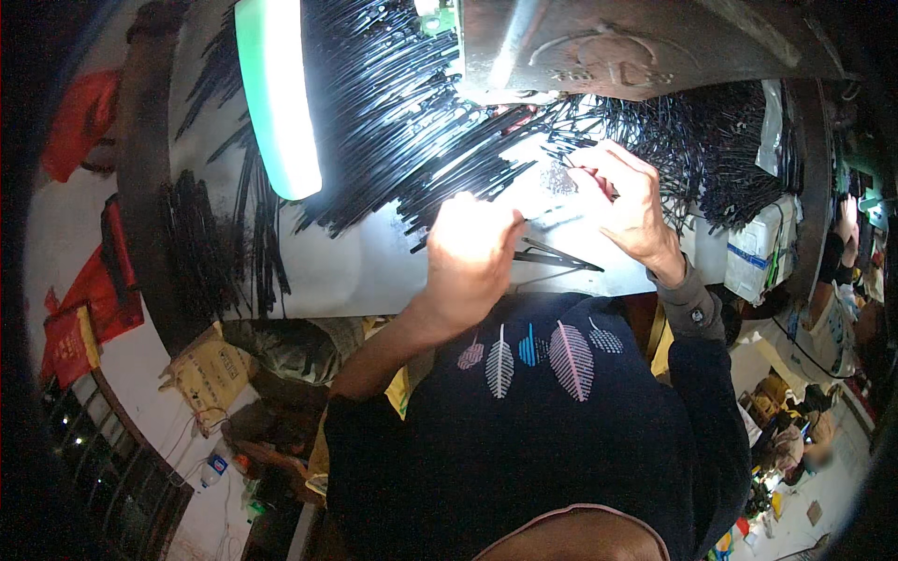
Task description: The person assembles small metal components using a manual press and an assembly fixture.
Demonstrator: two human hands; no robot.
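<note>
My left hand [472,248] is closed above the white table [369,280], its fingers brightly lit and partly hidden; what it holds, if anything, I cannot make out. To its right, my right hand [625,201] has thumb and fingers drawn together in a pinch, close to the ends of some thin black strips. Whatever lies between those fingertips is too small to name. Beyond my left hand spreads a dense layer of long black strips [393,112]. A few loose strips [561,254] rest on the table between my hands and my body.
A worn metal machine housing [645,47] overhangs the far side. At the left stands a bright lamp [281,103] with a green edge. More black strips [720,140] are heaped at right, beside a white box [762,248] with blue tape. Another person's hand [847,220] shows far right.
</note>
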